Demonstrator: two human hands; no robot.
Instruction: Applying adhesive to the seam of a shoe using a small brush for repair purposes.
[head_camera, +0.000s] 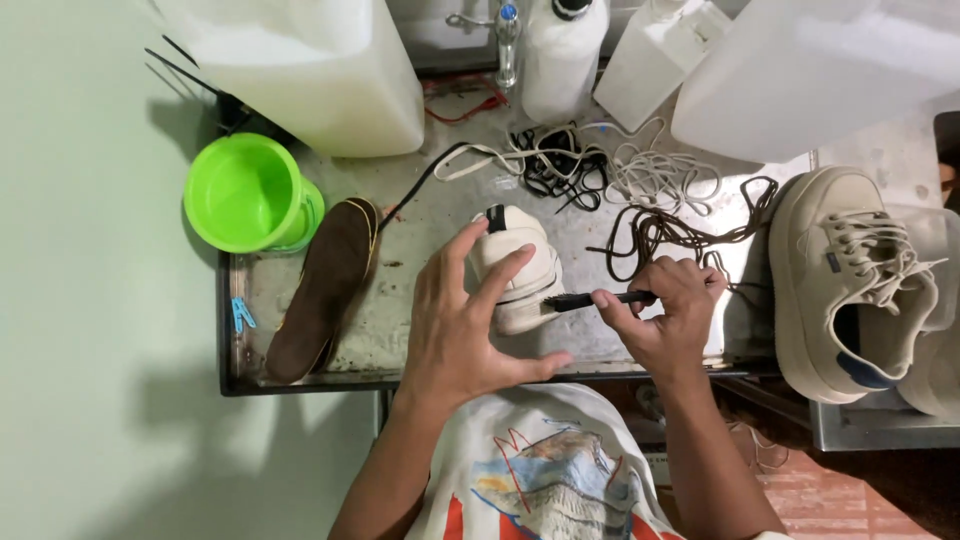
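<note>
Your left hand gripped the white shoe while your right hand held a small black brush at its 3 o'clock side; a slack grip could have let it roll.

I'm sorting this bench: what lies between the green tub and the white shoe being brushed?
In the head view, a dark brown insole lies on the metal tray between the green tub and the white shoe, which the left hand holds.
</note>
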